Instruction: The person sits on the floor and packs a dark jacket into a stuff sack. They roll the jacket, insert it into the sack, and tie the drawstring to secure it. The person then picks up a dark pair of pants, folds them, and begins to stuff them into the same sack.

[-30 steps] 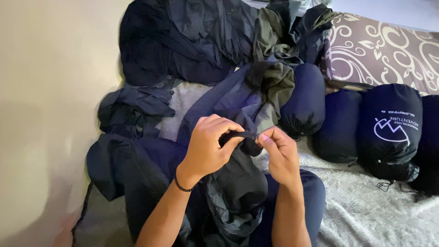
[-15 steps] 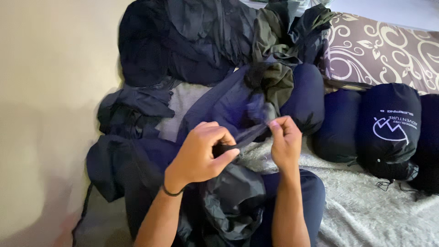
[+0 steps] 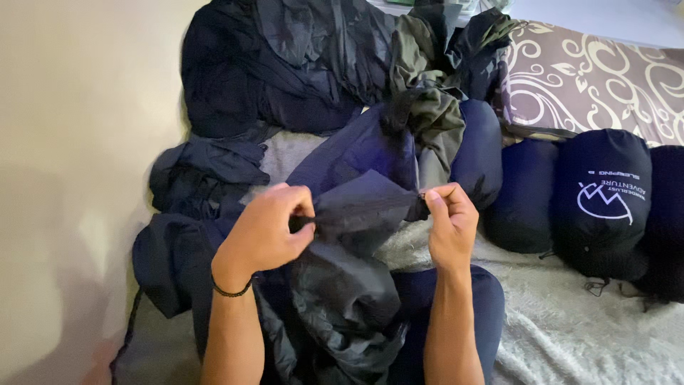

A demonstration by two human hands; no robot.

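My left hand (image 3: 267,228) pinches the left end of a dark navy fabric edge (image 3: 363,210), thumb and fingers closed on it. Further right, my right hand (image 3: 449,217) grips the other end of that same edge, and the cloth is stretched taut between the two. The fabric belongs to a crumpled dark jacket or bag (image 3: 342,306) lying across my lap. A thin black band circles my left wrist.
A heap of dark and olive garments (image 3: 306,64) lies behind. Packed navy stuff sacks (image 3: 602,203) sit at the right on a pale fleece blanket (image 3: 570,335). A patterned brown cushion (image 3: 598,85) is at the back right. A beige wall (image 3: 78,142) runs along the left.
My hands have moved apart, left hand shifting left and down, right hand to the right, spreading the fabric edge that they earlier pinched close together.
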